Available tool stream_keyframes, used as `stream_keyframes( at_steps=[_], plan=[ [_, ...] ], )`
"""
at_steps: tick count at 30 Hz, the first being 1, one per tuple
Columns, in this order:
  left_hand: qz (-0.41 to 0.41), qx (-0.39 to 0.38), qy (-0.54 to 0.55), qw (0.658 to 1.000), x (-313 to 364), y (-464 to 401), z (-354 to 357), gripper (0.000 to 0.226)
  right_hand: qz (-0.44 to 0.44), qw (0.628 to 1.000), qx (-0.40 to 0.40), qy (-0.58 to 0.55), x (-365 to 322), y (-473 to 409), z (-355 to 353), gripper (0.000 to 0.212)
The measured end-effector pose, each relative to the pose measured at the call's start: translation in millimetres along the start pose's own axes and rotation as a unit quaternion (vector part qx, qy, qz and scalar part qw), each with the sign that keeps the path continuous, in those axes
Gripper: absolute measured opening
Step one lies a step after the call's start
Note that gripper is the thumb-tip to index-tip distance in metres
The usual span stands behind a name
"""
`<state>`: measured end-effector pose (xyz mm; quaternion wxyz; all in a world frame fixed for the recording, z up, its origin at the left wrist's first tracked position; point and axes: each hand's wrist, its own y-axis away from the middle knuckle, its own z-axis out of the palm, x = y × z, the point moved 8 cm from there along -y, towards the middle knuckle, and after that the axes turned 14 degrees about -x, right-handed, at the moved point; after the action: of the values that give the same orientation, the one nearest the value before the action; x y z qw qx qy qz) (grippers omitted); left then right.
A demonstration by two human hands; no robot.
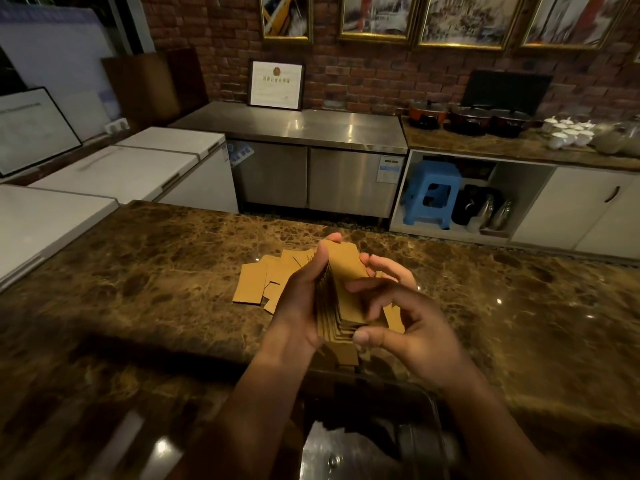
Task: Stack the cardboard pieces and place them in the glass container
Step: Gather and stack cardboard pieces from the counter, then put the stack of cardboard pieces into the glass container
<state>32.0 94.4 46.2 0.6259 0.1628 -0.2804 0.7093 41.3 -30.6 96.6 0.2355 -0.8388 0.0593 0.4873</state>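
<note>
Between both hands [353,306], tan cardboard stack [341,285] fans unevenly.

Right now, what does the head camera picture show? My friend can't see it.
Two hands hold a stack of cardboard pieces above a brown marble counter: the left hand grips its side, the right hand pinches its near end. More loose pieces lie behind, and a glass container sits near the bottom edge.

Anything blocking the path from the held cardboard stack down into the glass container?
Nothing visible. Both the left hand and right hand hold the cardboard stack above the counter; the glass container sits just below, nearer the person, its opening partly hidden by the forearms.
</note>
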Motion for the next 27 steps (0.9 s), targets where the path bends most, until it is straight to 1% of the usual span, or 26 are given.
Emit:
stream_keyframes(
  at_steps=[2, 4, 6, 8, 11, 12, 13, 15, 16, 17, 18, 19, 20, 21, 22, 23, 25, 27],
  plan=[
    [-0.004, 0.013, 0.0, 1.0, 1, 2, 2, 0.036, 0.012, 1.0, 0.006, 0.029, -2, 3, 3, 0.019],
    [-0.012, 0.022, 0.015, 1.0, -2, 7, 2, 0.038, 0.012, 0.997, -0.004, 0.077, -6, 5, 7, 0.025],
    [-0.023, 0.023, 0.023, 0.999, -8, 12, 4, 0.034, 0.005, 0.993, -0.008, 0.12, -12, 5, 13, 0.03],
    [-0.036, 0.02, 0.033, 0.999, -14, 19, 8, 0.027, 0.024, 0.993, 0.002, 0.116, -13, 4, 17, 0.033],
    [-0.023, 0.031, 0.036, 0.999, -13, 29, 4, 0.025, 0.065, 0.993, 0.013, 0.096, -10, 7, 26, 0.029],
    [-0.023, 0.051, 0.022, 0.998, -11, 33, 1, 0.03, 0.087, 0.994, 0.028, 0.056, -7, 9, 28, 0.027],
    [-0.027, 0.076, 0.003, 0.997, -10, 37, -4, 0.04, 0.116, 0.991, 0.059, -0.005, -3, 13, 27, 0.025],
    [-0.044, 0.115, -0.031, 0.992, -7, 47, -7, 0.058, 0.191, 0.964, 0.126, -0.135, 8, 19, 30, 0.021],
    [-0.039, 0.117, -0.062, 0.99, -4, 51, -7, 0.058, 0.237, 0.944, 0.134, -0.184, 16, 20, 35, 0.018],
    [-0.031, 0.114, -0.112, 0.987, -1, 55, -5, 0.051, 0.279, 0.923, 0.12, -0.235, 23, 22, 45, 0.02],
    [-0.029, 0.11, -0.167, 0.979, 0, 59, -4, 0.043, 0.301, 0.903, 0.093, -0.293, 26, 22, 54, 0.026],
    [-0.023, 0.104, -0.238, 0.966, 4, 65, -2, 0.037, 0.305, 0.881, 0.068, -0.355, 26, 22, 63, 0.034],
    [-0.025, 0.102, -0.269, 0.957, 5, 70, -1, 0.036, 0.297, 0.864, 0.05, -0.403, 25, 22, 70, 0.042],
    [-0.032, 0.096, -0.269, 0.958, 4, 75, -1, 0.034, 0.286, 0.857, 0.037, -0.428, 22, 23, 75, 0.047],
    [-0.032, 0.077, -0.271, 0.959, 4, 77, 0, 0.035, 0.276, 0.859, 0.026, -0.43, 21, 24, 78, 0.051],
    [-0.025, 0.058, -0.283, 0.957, 6, 81, 1, 0.041, 0.274, 0.864, 0.018, -0.422, 21, 27, 82, 0.053],
    [-0.013, 0.034, -0.325, 0.945, 13, 86, 4, 0.057, 0.281, 0.87, 0.018, -0.404, 23, 32, 86, 0.05],
    [-0.029, 0.039, -0.372, 0.927, 16, 93, -2, 0.077, 0.297, 0.869, 0.02, -0.394, 29, 38, 92, 0.048]
  ],
)
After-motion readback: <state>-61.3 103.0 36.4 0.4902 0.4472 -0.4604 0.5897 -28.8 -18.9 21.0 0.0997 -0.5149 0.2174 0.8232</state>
